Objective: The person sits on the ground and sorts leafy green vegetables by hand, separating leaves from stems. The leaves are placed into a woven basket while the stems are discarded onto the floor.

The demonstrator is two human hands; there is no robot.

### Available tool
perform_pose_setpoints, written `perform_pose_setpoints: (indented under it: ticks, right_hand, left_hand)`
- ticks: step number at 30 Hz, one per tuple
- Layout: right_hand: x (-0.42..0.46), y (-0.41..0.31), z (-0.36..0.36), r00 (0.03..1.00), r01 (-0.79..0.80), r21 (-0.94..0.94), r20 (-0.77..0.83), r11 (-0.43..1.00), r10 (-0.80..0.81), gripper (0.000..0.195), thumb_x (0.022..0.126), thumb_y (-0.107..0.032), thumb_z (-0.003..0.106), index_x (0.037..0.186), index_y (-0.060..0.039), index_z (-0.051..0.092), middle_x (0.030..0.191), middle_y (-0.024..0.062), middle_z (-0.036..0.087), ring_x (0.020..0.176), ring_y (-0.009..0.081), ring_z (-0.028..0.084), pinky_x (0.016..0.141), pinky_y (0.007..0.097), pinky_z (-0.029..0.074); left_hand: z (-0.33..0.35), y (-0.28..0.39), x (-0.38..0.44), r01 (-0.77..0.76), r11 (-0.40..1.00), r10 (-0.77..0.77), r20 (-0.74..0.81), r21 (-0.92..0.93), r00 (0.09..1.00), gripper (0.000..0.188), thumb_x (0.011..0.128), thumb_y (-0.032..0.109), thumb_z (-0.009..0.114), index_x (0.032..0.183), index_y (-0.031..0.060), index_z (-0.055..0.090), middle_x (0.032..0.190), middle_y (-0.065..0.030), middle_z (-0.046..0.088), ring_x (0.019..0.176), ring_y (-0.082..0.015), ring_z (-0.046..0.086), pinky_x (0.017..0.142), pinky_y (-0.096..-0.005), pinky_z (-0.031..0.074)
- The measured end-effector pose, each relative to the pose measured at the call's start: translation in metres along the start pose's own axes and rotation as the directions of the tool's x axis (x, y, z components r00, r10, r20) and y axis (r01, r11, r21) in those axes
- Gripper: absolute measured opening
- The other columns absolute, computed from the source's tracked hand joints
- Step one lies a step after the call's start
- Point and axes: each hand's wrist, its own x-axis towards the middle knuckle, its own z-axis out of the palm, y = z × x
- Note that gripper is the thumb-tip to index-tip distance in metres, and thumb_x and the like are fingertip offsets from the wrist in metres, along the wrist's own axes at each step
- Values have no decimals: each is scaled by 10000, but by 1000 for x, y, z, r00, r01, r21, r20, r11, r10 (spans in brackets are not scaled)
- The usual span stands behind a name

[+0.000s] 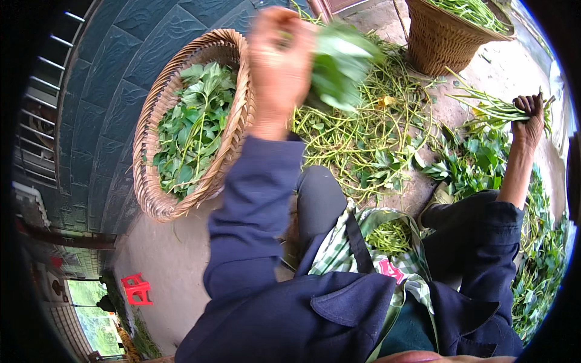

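Observation:
My left hand (282, 68) is raised at the upper middle, blurred by motion, with curled fingers. Broad green leaves (342, 68), also blurred, stick out from its right side and seem to be in its grip. Just left of that hand stands an oval wicker basket (147, 181) holding leafy green shoots (199, 122). At the right, my right hand (529, 111) is closed around a bundle of long green stems (485, 102). Leafy vines (476, 154) lie on the ground below it. Cut green pieces (389, 236) rest inside the checked apron (331, 254) on my lap.
Stripped stems (363, 140) are heaped on the ground before my knees. Behind them a tall wicker basket (442, 41) holds long green stems. More vines (540, 272) spread along my right side. Dark wall tiles (136, 54) stand at the left; a red plastic stool (136, 289) is farther off.

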Motion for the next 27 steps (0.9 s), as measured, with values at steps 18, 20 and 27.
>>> perform_pose_setpoints:
  ticks: [18, 20, 27]
  right_hand:
    - [-72, 97, 66, 944, -130, -741, 111, 659, 312, 282, 762, -143, 719, 986, -36, 587, 801, -10, 576, 697, 86, 531, 612, 234, 444]
    - [-82, 108, 75, 919, -171, -679, 151, 714, 364, 283, 761, -118, 715, 999, -32, 590, 838, -6, 588, 747, 87, 542, 658, 230, 452]
    - [-92, 105, 88, 897, -241, -626, 147, 742, 416, 320, 742, -105, 726, 1024, -23, 599, 937, 24, 626, 866, 116, 579, 777, 262, 470]
  left_hand:
    - [29, -2, -44, 245, 969, -231, 492, 37, 839, 572, 771, 189, 690, 1271, 48, 451, 1362, -149, 387, 1263, -259, 363, 1054, -369, 280]
    - [80, 0, -60, 338, 941, -272, 591, 0, 759, 771, 713, 314, 736, 1314, 0, 368, 1375, -184, 355, 1284, -274, 328, 1062, -365, 257]
    - [159, -3, -96, 766, 569, -207, 850, -298, 485, 581, 708, 153, 746, 1168, -38, 446, 1033, -100, 577, 985, -165, 531, 873, -281, 422]
